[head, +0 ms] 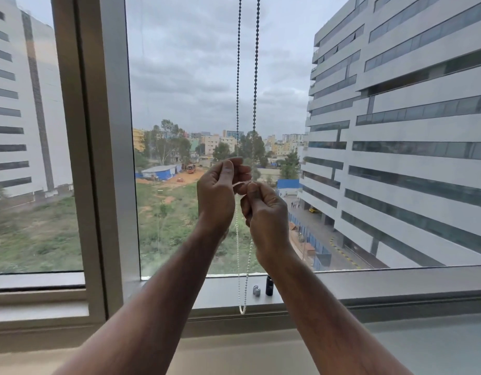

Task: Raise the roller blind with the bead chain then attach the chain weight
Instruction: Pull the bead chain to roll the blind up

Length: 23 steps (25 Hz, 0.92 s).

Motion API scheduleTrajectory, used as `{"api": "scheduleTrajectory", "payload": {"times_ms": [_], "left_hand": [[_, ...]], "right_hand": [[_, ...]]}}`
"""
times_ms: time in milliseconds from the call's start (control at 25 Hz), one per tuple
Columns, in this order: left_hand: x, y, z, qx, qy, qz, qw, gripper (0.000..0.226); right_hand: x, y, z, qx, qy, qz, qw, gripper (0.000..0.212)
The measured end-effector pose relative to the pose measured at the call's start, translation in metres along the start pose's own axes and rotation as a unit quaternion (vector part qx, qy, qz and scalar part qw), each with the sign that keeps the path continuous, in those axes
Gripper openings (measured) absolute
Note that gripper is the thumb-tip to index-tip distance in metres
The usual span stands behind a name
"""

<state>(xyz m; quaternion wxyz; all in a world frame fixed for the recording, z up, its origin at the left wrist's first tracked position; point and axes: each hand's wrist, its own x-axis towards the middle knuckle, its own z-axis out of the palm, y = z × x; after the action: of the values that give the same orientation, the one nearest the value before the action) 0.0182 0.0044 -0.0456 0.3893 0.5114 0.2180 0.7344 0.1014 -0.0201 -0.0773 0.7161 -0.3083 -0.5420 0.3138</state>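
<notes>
Bead chain [237, 85] hangs before the window; my left hand [216, 196] and right hand [266, 212] each grip it closed, above the dark weight [269, 285] on the sill [382, 285].

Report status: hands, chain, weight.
Left hand and right hand both pinching the bead chain at chest height. Chain loop hangs free below. Small grey piece and dark piece on sill, unattached. Nothing obstructing.
</notes>
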Motion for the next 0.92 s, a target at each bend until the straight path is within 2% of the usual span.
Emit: {"api": "scheduleTrajectory", "payload": {"times_ms": [360,680,840,920], "left_hand": [[0.037,0.061,0.049,-0.017,-0.022,0.025,0.999,0.027],[0.032,0.037,0.035,0.07,0.009,0.099,0.993,0.03],[0.016,0.02,0.025,0.087,0.006,0.097,0.991,0.028],[0.006,0.008,0.019,0.094,0.007,0.091,0.991,0.027]], "right_hand": [[-0.045,0.051,-0.009,0.001,-0.013,0.047,0.999,0.032],[-0.062,0.077,-0.021,-0.035,-0.051,0.055,0.997,0.029],[-0.055,0.074,-0.026,-0.068,-0.021,0.091,0.993,0.024],[-0.041,0.064,-0.027,-0.071,0.018,0.083,0.994,0.031]]}}
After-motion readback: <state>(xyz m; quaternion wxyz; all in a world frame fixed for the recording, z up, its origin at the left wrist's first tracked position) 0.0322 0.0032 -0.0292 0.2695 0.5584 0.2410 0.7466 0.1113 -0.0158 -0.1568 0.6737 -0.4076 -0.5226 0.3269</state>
